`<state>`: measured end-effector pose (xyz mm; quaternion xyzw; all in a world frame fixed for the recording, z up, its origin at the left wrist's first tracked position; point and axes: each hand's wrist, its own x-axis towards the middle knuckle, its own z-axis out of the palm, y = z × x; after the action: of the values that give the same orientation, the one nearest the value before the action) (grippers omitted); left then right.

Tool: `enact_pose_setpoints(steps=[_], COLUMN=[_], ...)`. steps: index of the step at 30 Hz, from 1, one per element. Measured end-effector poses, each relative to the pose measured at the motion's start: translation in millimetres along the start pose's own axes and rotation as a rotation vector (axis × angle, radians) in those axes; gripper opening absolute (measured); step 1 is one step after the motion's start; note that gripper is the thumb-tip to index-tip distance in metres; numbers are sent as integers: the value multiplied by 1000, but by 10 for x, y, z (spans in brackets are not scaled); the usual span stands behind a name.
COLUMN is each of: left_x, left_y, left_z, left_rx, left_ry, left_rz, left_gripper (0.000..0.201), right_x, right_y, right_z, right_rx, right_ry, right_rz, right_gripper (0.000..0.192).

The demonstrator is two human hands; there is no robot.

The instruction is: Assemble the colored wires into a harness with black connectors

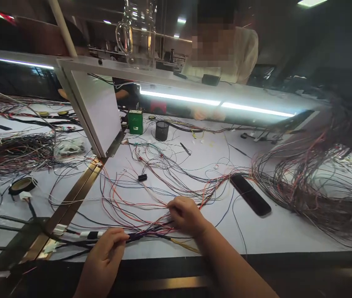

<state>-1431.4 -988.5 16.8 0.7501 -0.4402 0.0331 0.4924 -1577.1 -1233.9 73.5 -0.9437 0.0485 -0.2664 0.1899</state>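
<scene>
Workbench: a white table (275,231) ran across the whole view, with a dark front edge nearest the person.
Light shelf: a white overhead frame (98,111) stood over the table, and 2 lit strip lamps (179,98) glowed under it.
Co-worker: another person in a pale top (241,54) sat behind the shelf – their hands were not clear enough to tell.
Right heap: a big tangle of loose wires (312,182) lay well apart from the hands, at the right of the table.
Left heap: a second spread of wires (11,149) lay on the far left.
Wire harness: a bundle of red, black, blue and white wires (151,231) lay on the table near its front edge, fanning back toward the middle.
Left hand: the left hand (106,252) was closed, thumb and fingers pinched on the wire harness at its dark bound part.
Right hand: the right hand (186,215) was curled into a loose fist, knuckles up, gripping the wire harness just to the right of the other hand.
Phone: a black phone (250,194) lay flat, near the right hand.
Green box: a small green box (135,122) stood under the shelf.
Mesh cup: a black mesh cup (162,130) stood just beside the green box.
Tape: a roll of tape (22,185) lay flat at the left.
Connector: a small black connector (142,177) sat among the wires – behind the hands.
</scene>
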Motion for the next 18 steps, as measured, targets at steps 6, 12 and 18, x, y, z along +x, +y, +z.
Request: enact_pose_setpoints(steps=[6,12,18], left_x=[106,165,215], left_y=[59,-25,-49], left_z=[145,231,203], left_rx=[420,654,642], left_ry=[-103,-254,-242], left_rz=[385,512,570], left_gripper=[46,46,39], right_x=[-111,-925,-1550], right_y=[-26,807,1348], right_z=[-564,-1480,-1830], right_rx=[-166,-735,-709], right_ry=[-17,232,53], right_rz=[-2,625,1048], right_gripper=[26,44,77])
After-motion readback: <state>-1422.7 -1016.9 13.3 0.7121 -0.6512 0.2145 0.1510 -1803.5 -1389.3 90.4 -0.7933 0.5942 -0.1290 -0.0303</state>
